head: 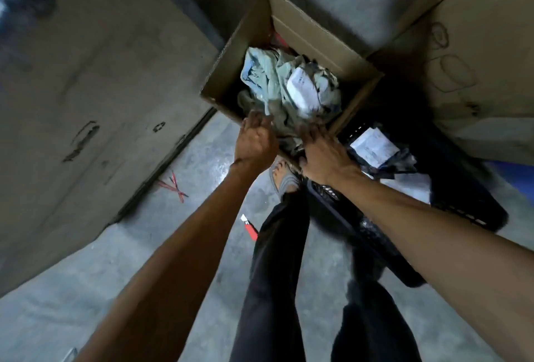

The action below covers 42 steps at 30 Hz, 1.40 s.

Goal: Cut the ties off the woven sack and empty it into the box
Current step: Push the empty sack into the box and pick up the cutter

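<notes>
An open cardboard box [318,41] stands on the concrete floor in front of me. Crumpled pale green woven sacking [268,81] and a white labelled packet [303,91] lie inside it with darker items. My left hand [254,139] reaches over the box's near rim, its fingers extended against the sacking. My right hand [323,153] rests at the near right corner with its fingers spread. Motion blur hides the fingertips. Cut red ties [173,185] lie on the floor to the left.
A red and white utility knife [250,227] lies on the floor by my leg. A black plastic crate [361,234] with a white packet [372,146] sits to the right. Large cardboard boxes stand at the left [86,87] and right [476,58]. My sandalled foot [284,178] is below the box.
</notes>
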Motion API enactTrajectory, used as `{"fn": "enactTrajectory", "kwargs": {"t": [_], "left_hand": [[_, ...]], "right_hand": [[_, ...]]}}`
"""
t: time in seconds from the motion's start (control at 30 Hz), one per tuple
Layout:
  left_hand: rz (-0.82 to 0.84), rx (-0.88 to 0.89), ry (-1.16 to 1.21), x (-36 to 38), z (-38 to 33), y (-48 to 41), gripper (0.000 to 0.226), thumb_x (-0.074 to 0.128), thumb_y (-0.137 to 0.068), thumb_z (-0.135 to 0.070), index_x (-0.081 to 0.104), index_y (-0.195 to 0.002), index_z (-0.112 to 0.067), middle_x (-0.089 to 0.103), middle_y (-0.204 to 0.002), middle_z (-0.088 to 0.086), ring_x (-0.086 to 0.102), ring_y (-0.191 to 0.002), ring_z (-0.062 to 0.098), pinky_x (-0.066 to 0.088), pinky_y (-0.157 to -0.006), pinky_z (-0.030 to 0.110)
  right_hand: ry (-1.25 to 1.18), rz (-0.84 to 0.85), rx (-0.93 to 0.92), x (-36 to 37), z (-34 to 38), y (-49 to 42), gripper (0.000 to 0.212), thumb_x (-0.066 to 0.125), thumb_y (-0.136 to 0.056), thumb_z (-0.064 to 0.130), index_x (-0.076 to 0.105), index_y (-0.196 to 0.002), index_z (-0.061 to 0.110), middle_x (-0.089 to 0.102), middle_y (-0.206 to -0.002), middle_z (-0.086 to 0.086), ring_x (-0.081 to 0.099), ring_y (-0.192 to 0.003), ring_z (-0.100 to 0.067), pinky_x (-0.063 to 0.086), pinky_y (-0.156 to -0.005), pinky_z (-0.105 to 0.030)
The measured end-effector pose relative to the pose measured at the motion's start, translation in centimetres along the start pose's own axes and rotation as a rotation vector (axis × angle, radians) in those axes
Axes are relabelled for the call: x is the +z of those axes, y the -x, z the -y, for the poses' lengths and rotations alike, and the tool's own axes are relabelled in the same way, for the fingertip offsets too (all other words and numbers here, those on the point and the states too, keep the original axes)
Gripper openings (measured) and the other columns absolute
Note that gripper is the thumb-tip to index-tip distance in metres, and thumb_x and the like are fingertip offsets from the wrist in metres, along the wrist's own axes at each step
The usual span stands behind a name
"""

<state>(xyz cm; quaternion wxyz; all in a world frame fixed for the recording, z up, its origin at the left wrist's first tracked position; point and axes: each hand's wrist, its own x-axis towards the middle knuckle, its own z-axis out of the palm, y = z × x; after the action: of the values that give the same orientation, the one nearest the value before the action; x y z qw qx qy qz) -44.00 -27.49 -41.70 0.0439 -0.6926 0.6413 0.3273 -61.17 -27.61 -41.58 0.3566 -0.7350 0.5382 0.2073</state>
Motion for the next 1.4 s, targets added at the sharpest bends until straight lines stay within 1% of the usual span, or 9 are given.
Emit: {"fn": "enactTrajectory", "kwargs": {"t": [0.13,0.3,0.4,0.63,0.8,0.9,1.0,1.13,1.4], "left_hand": [[0.059,-0.163,0.119,-2.3,-2.4,10.2,0.06,0.059,-0.092,-0.028,0.046,-0.146,-0.005,0.044,-0.152,0.023,0.033,-0.146,0.036,0.029,-0.118,0.038],[-0.097,-0.458,0.481,0.6,-3.5,25.2,0.052,0.056,-0.094,-0.026,0.052,-0.14,-0.002,0.053,-0.144,0.021,0.037,-0.142,0.034,0.029,-0.118,0.039],[-0.105,-0.598,0.587,5.7,-3.0,34.9,0.052,0.056,-0.091,-0.027,0.056,-0.136,-0.001,0.057,-0.139,0.021,0.044,-0.136,0.036,0.035,-0.114,0.041],[0.088,-0.82,0.582,20.8,4.5,47.8,0.055,0.059,-0.093,-0.023,0.05,-0.142,0.0,0.051,-0.146,0.022,0.041,-0.141,0.035,0.03,-0.117,0.038],[0.132,-0.835,0.439,35.0,15.1,47.1,0.087,0.038,-0.073,-0.057,0.041,-0.149,-0.016,0.045,-0.153,0.016,0.04,-0.142,0.038,0.035,-0.114,0.056],[0.171,-0.793,0.439,41.5,21.2,43.0,0.076,0.05,-0.092,-0.043,0.025,-0.157,-0.013,0.021,-0.165,0.017,0.019,-0.153,0.034,0.022,-0.123,0.049],[0.016,-0.75,0.362,48.1,27.3,38.4,0.077,0.051,-0.099,-0.036,0.015,-0.159,-0.005,0.01,-0.167,0.022,0.008,-0.155,0.037,0.015,-0.126,0.044],[-0.098,-0.726,0.275,54.0,31.7,33.0,0.08,0.043,-0.101,-0.045,0.003,-0.161,-0.009,-0.004,-0.168,0.018,-0.005,-0.155,0.034,0.009,-0.126,0.047],[-0.037,-0.707,0.266,54.5,31.6,31.8,0.09,0.054,-0.095,-0.04,0.001,-0.16,-0.008,-0.008,-0.167,0.022,-0.007,-0.154,0.039,0.014,-0.125,0.046]], "right_hand": [[0.109,0.12,-0.047,-1.0,2.3,8.3,0.079,0.053,-0.093,0.032,0.015,-0.158,0.011,0.012,-0.166,-0.021,0.01,-0.153,-0.037,0.025,-0.119,-0.049],[0.099,0.075,-0.131,2.0,5.5,19.7,0.06,0.051,-0.093,0.029,0.037,-0.149,0.013,0.039,-0.154,-0.016,0.037,-0.142,-0.035,0.038,-0.111,-0.05],[0.064,0.051,-0.15,7.3,6.2,26.3,0.059,0.054,-0.093,0.028,0.043,-0.148,0.01,0.047,-0.151,-0.018,0.045,-0.137,-0.036,0.04,-0.111,-0.047],[0.164,0.296,-0.116,24.1,6.4,28.6,0.062,0.055,-0.094,0.033,0.039,-0.151,0.016,0.055,-0.141,-0.016,0.051,-0.13,-0.036,0.044,-0.105,-0.042],[0.188,0.284,-0.092,37.1,6.3,21.1,0.058,0.055,-0.094,0.043,0.045,-0.143,0.014,0.058,-0.134,-0.018,0.051,-0.127,-0.038,0.047,-0.1,-0.045],[0.196,0.197,-0.051,44.7,7.2,12.9,0.06,0.058,-0.09,0.049,0.05,-0.136,0.012,0.062,-0.127,-0.017,0.057,-0.121,-0.038,0.05,-0.093,-0.043],[0.16,0.028,0.004,51.5,8.5,5.2,0.058,0.061,-0.087,0.05,0.056,-0.126,0.007,0.062,-0.126,-0.02,0.058,-0.118,-0.039,0.051,-0.093,-0.043],[0.035,-0.096,0.044,57.8,9.8,-1.1,0.081,0.062,-0.085,0.059,0.044,-0.141,0.003,0.054,-0.14,-0.017,0.053,-0.128,-0.034,0.044,-0.102,-0.041],[0.213,-0.121,0.016,58.2,11.5,-2.3,0.038,0.06,-0.096,0.03,0.057,-0.123,0.003,0.065,-0.127,-0.017,0.063,-0.117,-0.035,0.051,-0.089,-0.038]]}}
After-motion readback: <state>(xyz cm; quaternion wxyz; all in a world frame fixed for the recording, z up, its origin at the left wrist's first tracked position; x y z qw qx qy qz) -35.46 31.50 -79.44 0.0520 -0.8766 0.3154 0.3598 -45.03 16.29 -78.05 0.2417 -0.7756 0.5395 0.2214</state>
